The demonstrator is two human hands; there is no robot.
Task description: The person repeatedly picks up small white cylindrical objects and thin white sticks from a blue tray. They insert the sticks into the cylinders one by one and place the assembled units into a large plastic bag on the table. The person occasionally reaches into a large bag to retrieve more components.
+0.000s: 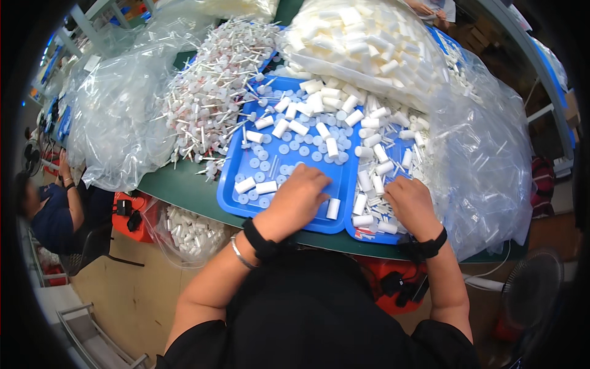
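My left hand (299,195) is over the near part of a blue tray (228,195), fingers curled together; what they may hold is hidden. In that tray lie flat translucent discs (304,150), white cylinders (332,147) and a few thin clear sticks. One white cylinder (333,208) rests just right of my left hand. My right hand (410,202) is closed in a pinch above a second blue tray (359,235), among white cylinders (364,180) and thin white sticks; its fingertips point down and whatever is between them cannot be made out.
A heap of white stemmed parts (215,86) spreads at the far left, beside a clear plastic bag (117,123). A large bag of white cylinders (369,49) leans over the trays' far side. Another clear bag (485,166) drapes at right. Co-workers sit at left (55,209) and far right.
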